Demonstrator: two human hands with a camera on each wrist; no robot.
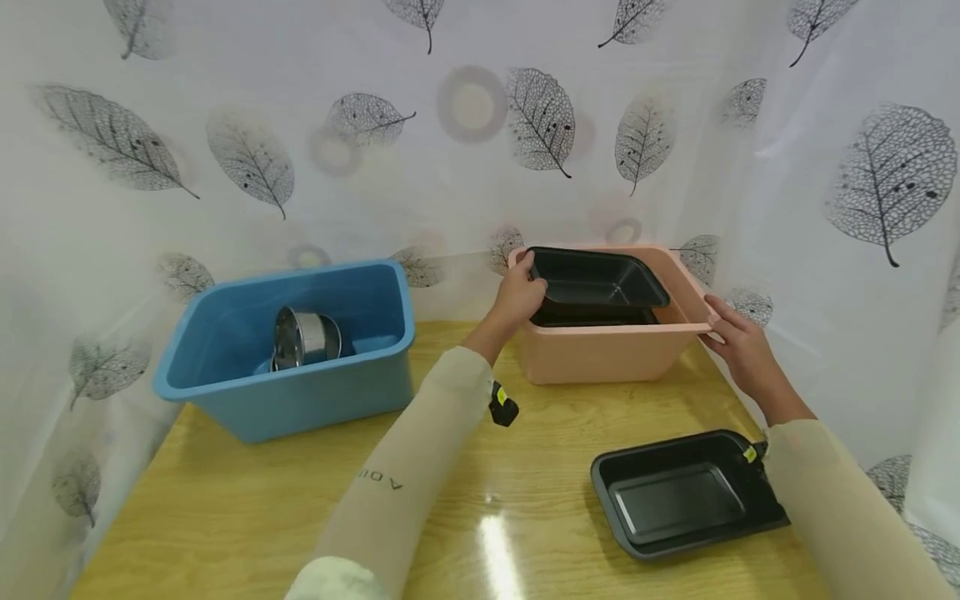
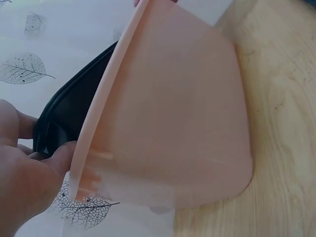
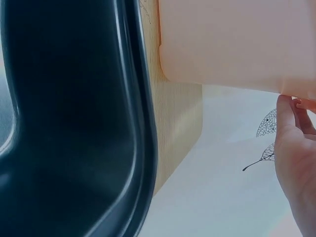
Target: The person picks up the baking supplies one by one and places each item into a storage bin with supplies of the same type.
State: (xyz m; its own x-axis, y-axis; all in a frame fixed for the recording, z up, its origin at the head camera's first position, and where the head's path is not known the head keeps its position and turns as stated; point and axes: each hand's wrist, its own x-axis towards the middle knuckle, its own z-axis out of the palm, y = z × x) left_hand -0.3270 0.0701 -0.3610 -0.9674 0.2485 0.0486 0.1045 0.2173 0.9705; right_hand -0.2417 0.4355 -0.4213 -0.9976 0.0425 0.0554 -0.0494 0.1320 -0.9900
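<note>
My left hand (image 1: 517, 293) pinches the left end of a black baking pan (image 1: 592, 277), which lies tilted at the mouth of a pink plastic bin (image 1: 600, 357). Below that pan, a second dark pan (image 1: 596, 317) shows inside the bin. In the left wrist view, thumb and fingers of the left hand (image 2: 32, 168) close on the pan's corner (image 2: 54, 133) beside the bin's rim. My right hand (image 1: 746, 350) grips the bin's right front rim, thumb above and fingers beneath. The right wrist view also has the right hand (image 3: 298, 148) at that rim.
Another black baking pan (image 1: 678, 498) sits on the wooden table (image 1: 247, 517) by my right forearm. At the left stands a blue bin (image 1: 322, 400) with metal bowls (image 1: 303, 337) in it. A leaf-patterned curtain (image 1: 420, 183) hangs behind the bins.
</note>
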